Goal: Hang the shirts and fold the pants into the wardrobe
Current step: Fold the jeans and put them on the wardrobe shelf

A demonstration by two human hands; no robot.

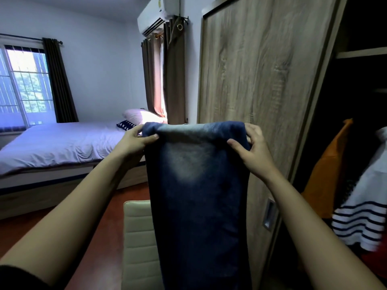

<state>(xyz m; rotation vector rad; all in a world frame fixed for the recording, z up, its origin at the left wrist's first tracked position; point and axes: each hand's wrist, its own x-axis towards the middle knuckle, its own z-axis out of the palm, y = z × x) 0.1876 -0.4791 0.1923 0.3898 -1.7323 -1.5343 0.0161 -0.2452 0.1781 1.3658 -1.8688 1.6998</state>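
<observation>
A pair of faded blue jeans point(196, 195) hangs doubled over in front of me, its fold at the top. My left hand point(136, 141) pinches the fold's left corner, thumb in front. My right hand point(251, 147) grips the right corner the same way. The jeans drop out of view at the bottom edge. Behind them stands the wooden wardrobe point(261, 80) with its sliding door shut on the left and a dark open section on the right. Inside hang an orange garment point(326, 174) and a white shirt with navy stripes point(364, 214).
A cream padded chair back point(138, 237) stands just left of the jeans. The bed point(58, 147) with a white sheet and pillows lies to the left. Curtained windows sit behind it. A wardrobe shelf point(362, 52) crosses the open section high up. The floor is red-brown.
</observation>
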